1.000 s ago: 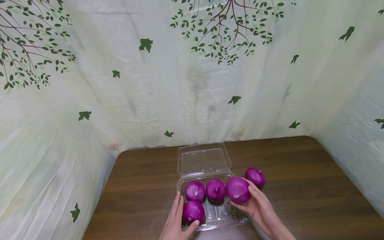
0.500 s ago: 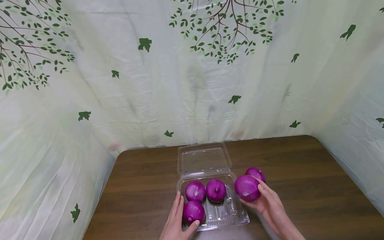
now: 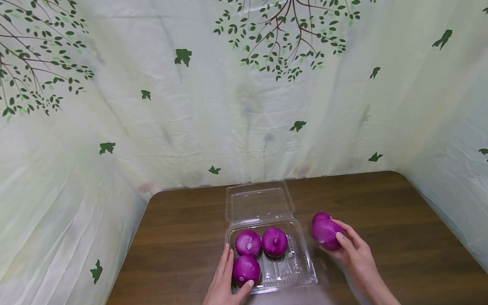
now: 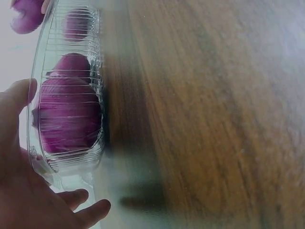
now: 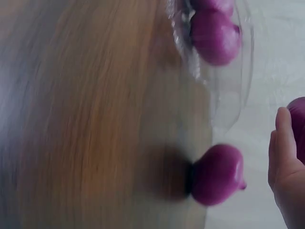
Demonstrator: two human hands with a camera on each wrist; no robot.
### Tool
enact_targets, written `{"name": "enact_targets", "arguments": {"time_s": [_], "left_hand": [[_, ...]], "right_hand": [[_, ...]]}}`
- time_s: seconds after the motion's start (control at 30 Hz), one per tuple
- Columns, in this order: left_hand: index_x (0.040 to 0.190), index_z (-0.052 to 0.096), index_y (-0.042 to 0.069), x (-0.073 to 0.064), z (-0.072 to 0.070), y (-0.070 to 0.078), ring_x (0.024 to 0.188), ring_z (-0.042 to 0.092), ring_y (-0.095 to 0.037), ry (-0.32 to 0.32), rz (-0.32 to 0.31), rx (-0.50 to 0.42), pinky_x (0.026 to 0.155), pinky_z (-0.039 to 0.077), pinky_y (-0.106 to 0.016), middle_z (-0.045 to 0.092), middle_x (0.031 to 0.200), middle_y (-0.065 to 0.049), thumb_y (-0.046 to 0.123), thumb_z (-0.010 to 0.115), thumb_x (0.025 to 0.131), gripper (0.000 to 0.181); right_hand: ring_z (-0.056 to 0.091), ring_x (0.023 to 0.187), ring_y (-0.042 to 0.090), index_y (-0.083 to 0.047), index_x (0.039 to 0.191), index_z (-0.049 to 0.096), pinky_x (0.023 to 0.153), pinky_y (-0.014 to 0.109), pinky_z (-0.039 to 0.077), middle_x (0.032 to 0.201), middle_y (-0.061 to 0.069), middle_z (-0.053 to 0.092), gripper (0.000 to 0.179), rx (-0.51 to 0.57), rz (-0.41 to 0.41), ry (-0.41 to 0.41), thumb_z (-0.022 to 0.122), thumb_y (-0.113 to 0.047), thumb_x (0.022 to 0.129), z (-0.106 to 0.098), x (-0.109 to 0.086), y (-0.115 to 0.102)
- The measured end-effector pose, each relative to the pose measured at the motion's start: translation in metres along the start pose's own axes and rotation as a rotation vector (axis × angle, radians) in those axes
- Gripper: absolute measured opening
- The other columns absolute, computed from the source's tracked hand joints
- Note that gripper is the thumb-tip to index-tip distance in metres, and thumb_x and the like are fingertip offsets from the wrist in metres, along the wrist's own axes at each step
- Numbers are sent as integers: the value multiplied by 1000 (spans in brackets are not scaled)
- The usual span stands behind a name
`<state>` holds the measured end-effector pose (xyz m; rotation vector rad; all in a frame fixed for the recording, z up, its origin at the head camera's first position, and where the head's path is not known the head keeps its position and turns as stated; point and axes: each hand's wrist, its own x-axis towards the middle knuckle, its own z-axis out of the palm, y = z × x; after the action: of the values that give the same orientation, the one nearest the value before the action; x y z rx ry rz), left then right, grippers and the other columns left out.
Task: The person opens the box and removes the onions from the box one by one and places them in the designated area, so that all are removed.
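A clear plastic clamshell container (image 3: pixel 284 277) stands with its lid laid back, holding three red onions: a back-left one (image 3: pixel 248 243), a back-right one (image 3: pixel 275 242) and a front-left one (image 3: pixel 246 270). My left hand (image 3: pixel 228 277) rests along the container's left side, fingers straight, with the thumb on the front rim by the nearest onion. To the right of the container, my right hand (image 3: pixel 356 250) holds another red onion (image 3: pixel 327 234) above the table. Partly hidden behind it is a loose onion (image 3: pixel 320 216); the right wrist view shows this onion (image 5: pixel 217 175) on the table, apart from the held one (image 5: pixel 299 126).
The brown wooden table (image 3: pixel 183 237) has its far edge against a pale curtain (image 3: pixel 244 106) printed with leaves and branches. The container's lid (image 3: pixel 260 203) lies flat behind its base, near that far edge.
My right hand has carried its onion rightward from over the container's right side to in front of the loose onion. My left hand and the container have stayed put.
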<state>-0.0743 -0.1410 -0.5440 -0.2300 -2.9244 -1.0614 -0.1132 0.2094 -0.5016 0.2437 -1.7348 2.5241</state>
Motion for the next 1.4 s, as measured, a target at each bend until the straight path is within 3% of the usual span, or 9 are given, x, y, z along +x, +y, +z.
{"name": "enact_targets", "arguments": {"time_s": [0.37, 0.63, 0.77, 0.9, 1.1, 1.4], "left_hand": [[151, 31, -3, 0, -2, 1, 143, 25, -38, -8, -1, -5, 103, 36, -62, 13, 163, -7, 59, 67, 84, 99], [152, 31, -2, -1, -1, 2, 143, 25, -38, -10, -5, 2, 103, 36, -61, 13, 163, -7, 59, 67, 84, 98], [152, 30, -1, -1, -2, 2, 143, 25, -38, -14, -12, -3, 103, 35, -62, 13, 164, -6, 59, 68, 84, 99], [152, 30, -1, -1, -3, 3, 143, 25, -38, -11, -8, -5, 104, 35, -61, 13, 164, -6, 59, 67, 84, 98], [152, 31, -1, -1, -3, 3, 142, 27, -37, 4, -8, -1, 104, 36, -60, 15, 163, -5, 61, 67, 84, 99], [152, 31, -1, -2, -3, 3, 143, 26, -37, -13, -9, -3, 104, 35, -61, 14, 163, -6, 60, 67, 84, 98]], "right_hand": [[64, 107, 14, 6, 142, 42, 83, 40, 55, 126, 3, 55, 40, -278, -3, 61, 48, -6, 104, -31, 2, -11], [53, 106, -6, -10, 146, 43, 79, 18, 53, 134, 17, 49, 46, -790, 16, 101, 53, -26, 103, -49, 9, -23], [54, 107, 5, -14, 145, 44, 74, 14, 47, 133, 19, 52, 50, -993, -1, 99, 56, -33, 101, -59, 15, -26], [56, 106, 28, -9, 140, 48, 74, 26, 50, 128, 18, 53, 51, -1153, -61, 83, 62, -34, 98, -68, 19, -26], [52, 112, 41, 1, 136, 48, 83, 57, 49, 127, 24, 51, 55, -1251, -52, -11, 63, -35, 97, -80, 27, -21], [48, 116, 44, 5, 139, 43, 89, 62, 45, 130, 30, 47, 65, -1264, 11, -83, 67, -36, 95, -89, 36, -8]]}}
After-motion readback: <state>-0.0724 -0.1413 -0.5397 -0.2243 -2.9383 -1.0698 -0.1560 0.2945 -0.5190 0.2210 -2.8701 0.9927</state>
